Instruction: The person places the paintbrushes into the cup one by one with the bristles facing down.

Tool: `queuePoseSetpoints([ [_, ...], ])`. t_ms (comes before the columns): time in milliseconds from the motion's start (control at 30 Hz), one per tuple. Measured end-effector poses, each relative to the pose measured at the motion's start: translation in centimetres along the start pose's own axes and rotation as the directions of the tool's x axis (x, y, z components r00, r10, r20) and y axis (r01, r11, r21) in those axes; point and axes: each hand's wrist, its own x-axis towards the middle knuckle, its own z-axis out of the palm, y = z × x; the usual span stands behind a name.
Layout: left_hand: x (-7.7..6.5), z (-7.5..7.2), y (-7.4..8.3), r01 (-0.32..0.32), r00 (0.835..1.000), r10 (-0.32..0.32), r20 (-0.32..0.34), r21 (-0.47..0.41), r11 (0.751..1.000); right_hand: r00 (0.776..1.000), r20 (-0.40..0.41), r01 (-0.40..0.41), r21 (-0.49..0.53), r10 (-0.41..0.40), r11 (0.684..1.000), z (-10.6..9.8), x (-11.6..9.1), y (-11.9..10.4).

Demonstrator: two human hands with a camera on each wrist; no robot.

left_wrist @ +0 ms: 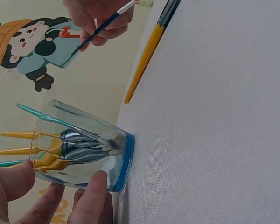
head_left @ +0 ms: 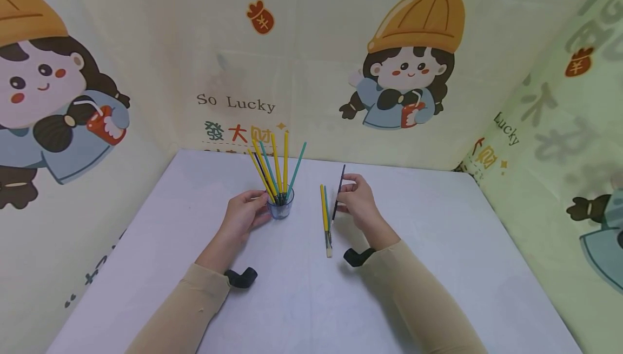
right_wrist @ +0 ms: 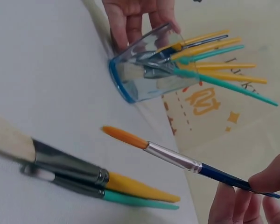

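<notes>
A clear glass cup with a blue base stands on the table, holding several yellow, green and dark-handled paintbrushes, bristles down. My left hand grips the cup's side, thumb near the rim in the left wrist view. To the right, my right hand pinches a dark blue paintbrush by its handle. That brush has a silver ferrule and orange bristles, which point down and hang over the table. Just left of it lie a yellow flat paintbrush and a thin green paintbrush, side by side.
A white cloth covers the table, whose far edge meets a patterned cloth backdrop. More of this printed cloth hangs at left and right. Black bands sit at both wrists, below beige sleeves.
</notes>
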Motion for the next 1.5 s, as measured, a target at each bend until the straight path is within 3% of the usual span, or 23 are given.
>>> queuePoseSetpoints([
  [167,-0.1,0.0,0.1,0.0,1.0,0.0,0.006,-0.002,1.0,0.997,-0.033,0.066,0.093,-0.063,0.993,0.6,-0.3,-0.4],
  [367,-0.2,0.0,0.1,0.015,1.0,-0.015,-0.004,0.0,1.0,0.983,-0.054,0.183,0.241,-0.175,0.953,1.8,-1.3,-1.3],
  [633,0.1,0.0,0.1,0.03,0.999,-0.03,-0.012,-0.008,1.0,0.958,-0.073,0.288,0.294,-0.279,0.911,3.3,-1.8,-2.3],
  [1333,0.1,-0.2,0.1,0.036,0.999,-0.036,0.002,-0.029,0.999,0.924,-0.199,0.38,0.391,-0.326,0.838,6.5,-2.0,-4.2],
  [1500,0.0,-0.1,0.2,0.043,0.999,-0.043,-0.004,-0.035,0.998,0.916,-0.193,0.399,0.37,-0.351,0.839,7.3,-1.6,-3.7],
])
